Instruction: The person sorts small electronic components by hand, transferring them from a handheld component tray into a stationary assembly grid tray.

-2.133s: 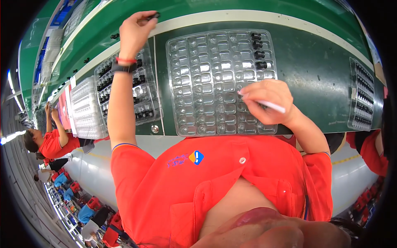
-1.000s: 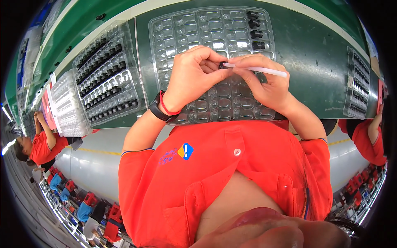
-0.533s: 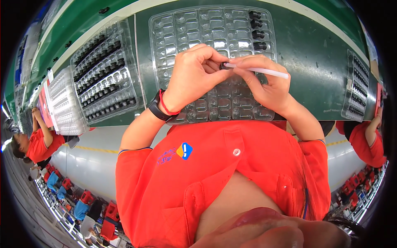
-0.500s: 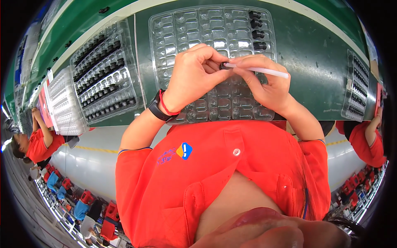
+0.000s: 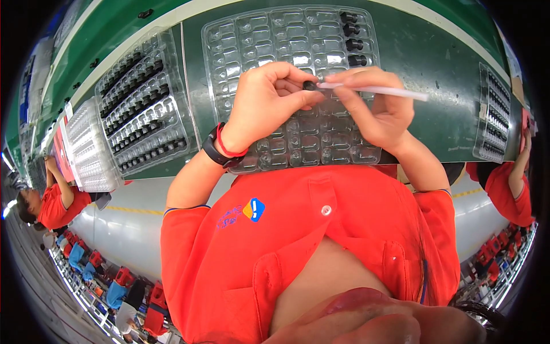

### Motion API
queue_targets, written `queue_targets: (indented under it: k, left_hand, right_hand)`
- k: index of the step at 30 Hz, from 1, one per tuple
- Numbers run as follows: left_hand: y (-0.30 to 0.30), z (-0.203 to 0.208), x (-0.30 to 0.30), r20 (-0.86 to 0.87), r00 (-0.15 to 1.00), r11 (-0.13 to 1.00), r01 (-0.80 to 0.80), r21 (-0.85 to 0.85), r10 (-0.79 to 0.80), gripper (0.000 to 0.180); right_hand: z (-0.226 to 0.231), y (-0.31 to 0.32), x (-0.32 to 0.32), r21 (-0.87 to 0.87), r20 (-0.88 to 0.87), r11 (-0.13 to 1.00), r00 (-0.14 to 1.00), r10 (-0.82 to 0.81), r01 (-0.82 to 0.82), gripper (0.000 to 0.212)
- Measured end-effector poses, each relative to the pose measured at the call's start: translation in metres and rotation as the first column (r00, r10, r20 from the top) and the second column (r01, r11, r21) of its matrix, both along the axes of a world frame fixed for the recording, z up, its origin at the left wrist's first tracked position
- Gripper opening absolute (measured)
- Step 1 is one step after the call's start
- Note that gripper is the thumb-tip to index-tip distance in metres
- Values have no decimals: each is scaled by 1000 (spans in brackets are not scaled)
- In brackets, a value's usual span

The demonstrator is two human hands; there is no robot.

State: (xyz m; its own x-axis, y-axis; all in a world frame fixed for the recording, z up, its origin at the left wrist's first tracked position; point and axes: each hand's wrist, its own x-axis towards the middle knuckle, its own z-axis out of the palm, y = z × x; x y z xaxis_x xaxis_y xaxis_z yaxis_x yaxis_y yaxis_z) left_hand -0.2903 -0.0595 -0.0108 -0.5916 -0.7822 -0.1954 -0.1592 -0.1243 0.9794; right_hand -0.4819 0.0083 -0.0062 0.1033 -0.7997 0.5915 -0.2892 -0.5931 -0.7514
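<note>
Between thumb and forefinger, my left hand [image 5: 272,94] pinches a small black cylindrical part [image 5: 309,85]. My right hand [image 5: 378,103] grips a slim white stick [image 5: 395,92] like a pen, its tip close to the black part's right side. Whether the tip touches the part I cannot tell. Both hands are over a clear plastic tray [image 5: 258,57] with rows of moulded pockets. Several black parts [image 5: 355,45] of a similar kind stand in the tray's far right column. The pockets under my hands are partly hidden.
On the left, another clear tray [image 5: 143,109] holds slanted rows of black parts, beside a stack of clear trays [image 5: 91,149]. A further filled tray [image 5: 494,114] lies at the right on the green table [image 5: 435,63]. Co-workers in red [image 5: 57,195] sit at both sides.
My right hand has drawn back a little to the right with the white stick, whose tip now shows apart from my left fingers. My left hand still holds the black part.
</note>
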Motion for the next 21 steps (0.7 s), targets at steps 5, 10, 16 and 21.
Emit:
queue_targets:
  k: [5,10,16,21]
  left_hand:
    - [-3,5,1,-9,1000,993,16,113,-15,18]
    - [-3,6,-1,1,1000,993,13,114,-14,19]
    - [-7,13,-5,-7,1000,1000,18,14,-18,19]
    - [-12,28,-30,133,987,740,159,-654,-94,21]
  right_hand:
    - [-2,1,-11,41,153,996,985,-83,78,24]
    - [-4,0,-13,23,249,990,959,-138,137,21]
    - [1,-4,-24,-96,209,978,965,-160,183,21]
    - [2,-5,-46,-94,301,964,930,-212,250,20]
